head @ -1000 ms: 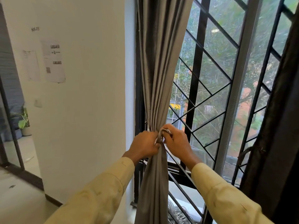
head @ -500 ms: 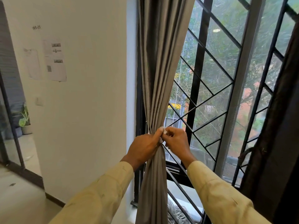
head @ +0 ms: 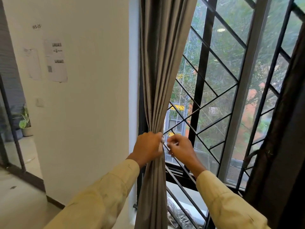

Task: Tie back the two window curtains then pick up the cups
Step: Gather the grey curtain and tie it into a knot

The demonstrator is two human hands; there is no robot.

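The grey left curtain [head: 158, 76] hangs gathered into a narrow bunch beside the window's left frame. My left hand [head: 147, 147] is clenched around the bunch at its waist, and a bit of pale tie-back [head: 163, 140] peeks out at its fingertips. My right hand [head: 179, 148] sits just right of the curtain with fingers pinched on a thin pale end of the tie-back. The dark right curtain [head: 283, 133] hangs along the right edge, with a dark tie loop [head: 249, 157] around it. No cups are in view.
A black metal grille [head: 200, 103] with diagonal bars covers the window right behind my hands. A white wall [head: 92, 96] with taped papers stands to the left. A potted plant [head: 24, 123] sits beyond a glass partition at far left. A coil of cable [head: 177, 215] lies below the sill.
My hands, pressed together on the tie-back at the curtain's waist before, have come apart. The right hand has drawn away to the right, off the fabric, while the left keeps its grip.
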